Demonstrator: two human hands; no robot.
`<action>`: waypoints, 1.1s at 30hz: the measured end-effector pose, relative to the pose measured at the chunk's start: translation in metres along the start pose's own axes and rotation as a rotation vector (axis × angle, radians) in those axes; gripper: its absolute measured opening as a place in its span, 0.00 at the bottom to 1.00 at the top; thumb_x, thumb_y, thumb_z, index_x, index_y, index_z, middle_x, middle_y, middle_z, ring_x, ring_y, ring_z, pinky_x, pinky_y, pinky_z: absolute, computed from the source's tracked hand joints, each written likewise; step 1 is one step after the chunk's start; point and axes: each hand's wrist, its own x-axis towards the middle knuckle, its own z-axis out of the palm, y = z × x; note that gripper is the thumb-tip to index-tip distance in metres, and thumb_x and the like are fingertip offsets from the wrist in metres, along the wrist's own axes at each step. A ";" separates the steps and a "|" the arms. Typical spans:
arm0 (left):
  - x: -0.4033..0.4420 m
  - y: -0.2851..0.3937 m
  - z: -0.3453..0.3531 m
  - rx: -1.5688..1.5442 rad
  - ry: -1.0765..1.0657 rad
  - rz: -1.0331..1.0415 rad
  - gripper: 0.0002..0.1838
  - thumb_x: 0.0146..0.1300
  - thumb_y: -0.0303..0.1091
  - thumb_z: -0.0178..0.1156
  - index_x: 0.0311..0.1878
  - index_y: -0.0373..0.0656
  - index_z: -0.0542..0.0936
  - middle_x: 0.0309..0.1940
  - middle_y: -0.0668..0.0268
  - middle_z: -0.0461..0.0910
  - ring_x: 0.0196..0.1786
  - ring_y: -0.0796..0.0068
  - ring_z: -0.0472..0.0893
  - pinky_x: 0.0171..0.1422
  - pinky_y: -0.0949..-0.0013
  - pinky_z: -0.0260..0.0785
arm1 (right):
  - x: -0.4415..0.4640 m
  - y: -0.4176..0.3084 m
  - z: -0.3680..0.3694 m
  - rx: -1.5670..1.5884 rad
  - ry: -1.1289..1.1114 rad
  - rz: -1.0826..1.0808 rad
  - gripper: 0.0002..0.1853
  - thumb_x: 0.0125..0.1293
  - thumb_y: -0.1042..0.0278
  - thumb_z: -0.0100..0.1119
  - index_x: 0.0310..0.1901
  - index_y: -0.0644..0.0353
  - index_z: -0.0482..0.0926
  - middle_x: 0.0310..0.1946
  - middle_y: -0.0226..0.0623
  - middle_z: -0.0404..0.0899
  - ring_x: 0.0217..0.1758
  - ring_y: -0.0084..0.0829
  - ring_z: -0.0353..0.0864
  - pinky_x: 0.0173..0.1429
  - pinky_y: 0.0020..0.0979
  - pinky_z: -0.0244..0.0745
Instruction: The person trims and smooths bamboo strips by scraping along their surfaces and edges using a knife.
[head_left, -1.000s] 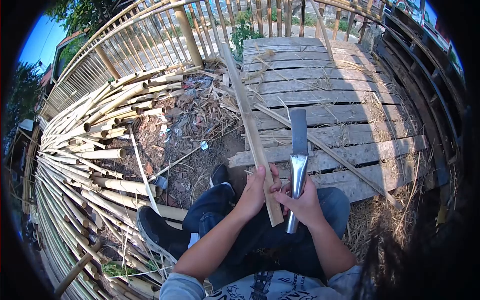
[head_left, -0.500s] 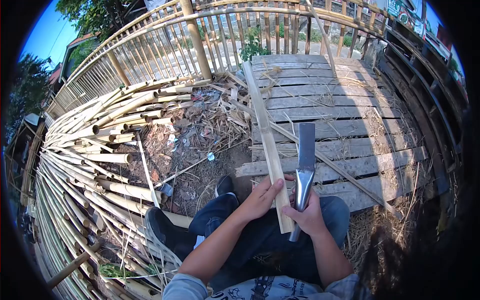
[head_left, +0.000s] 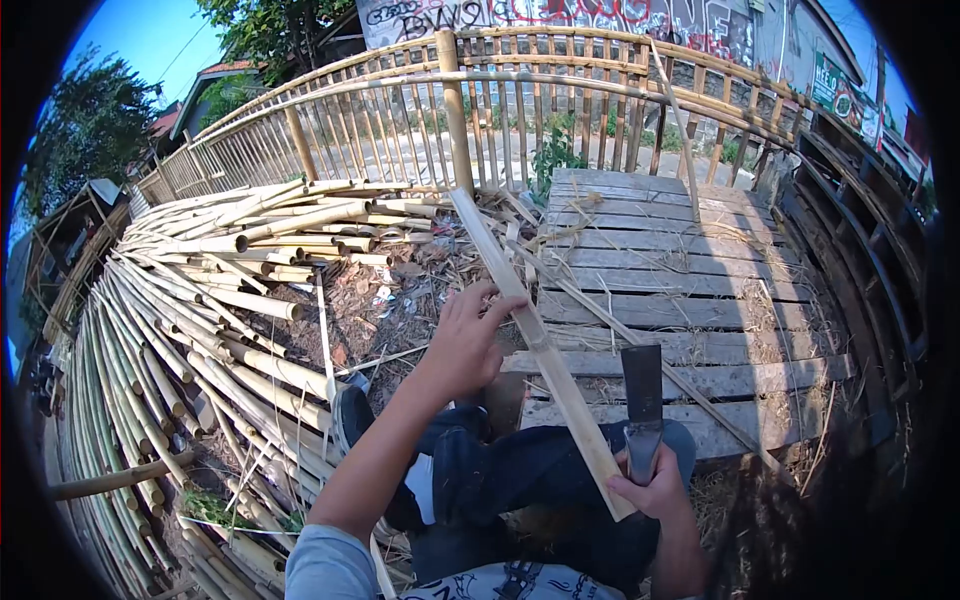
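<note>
A long, flat bamboo strip (head_left: pixel 560 375) slants from upper left down to my lap, its near end above my right thigh. My left hand (head_left: pixel 465 340) grips its left edge around the upper-middle part, index finger laid over the face; some fingers are hidden behind. My right hand (head_left: pixel 655 490) is closed around the grey metal handle of a blade tool (head_left: pixel 643 400). Its flat, square-ended blade points away from me, dark on this side. The right thumb reaches toward the strip's lower edge; whether it presses there I cannot tell.
Cut bamboo poles (head_left: pixel 250 340) lie heaped at the left. A slatted wooden platform (head_left: pixel 680 270) lies ahead with loose slivers on it. Behind stands a bamboo fence (head_left: pixel 455 120). Shavings and litter (head_left: pixel 400 290) cover the ground between. Dark wooden racks (head_left: pixel 860 230) stand right.
My left hand has moved up and left along the bamboo strip. The strip now tilts more to the left. The tool has shifted lower and right, and my view has risen.
</note>
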 end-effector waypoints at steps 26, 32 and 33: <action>-0.030 0.071 -0.042 -0.698 -1.108 -0.553 0.22 0.56 0.49 0.69 0.23 0.37 0.80 0.17 0.65 0.79 0.20 0.79 0.78 0.28 0.75 0.70 | -0.057 -0.095 -0.100 -0.425 0.797 -0.306 0.10 0.57 0.81 0.61 0.40 0.63 0.72 0.28 0.26 0.75 0.28 0.11 0.70 0.33 0.17 0.65; -0.083 0.090 0.027 -1.707 -1.032 -1.048 0.21 0.73 0.52 0.45 0.34 0.44 0.68 0.13 0.74 0.57 0.11 0.85 0.56 0.14 0.77 0.49 | -0.011 -0.064 -0.085 -0.748 0.370 -0.307 0.11 0.48 0.76 0.65 0.34 0.61 0.74 0.24 0.40 0.77 0.27 0.33 0.80 0.32 0.29 0.72; -0.082 0.095 0.035 -1.804 -0.986 -1.069 0.22 0.74 0.55 0.42 0.34 0.44 0.67 0.13 0.74 0.56 0.11 0.85 0.55 0.14 0.78 0.48 | 0.001 -0.059 -0.083 -0.741 0.372 -0.293 0.11 0.48 0.76 0.65 0.34 0.61 0.74 0.24 0.40 0.77 0.27 0.33 0.80 0.32 0.29 0.72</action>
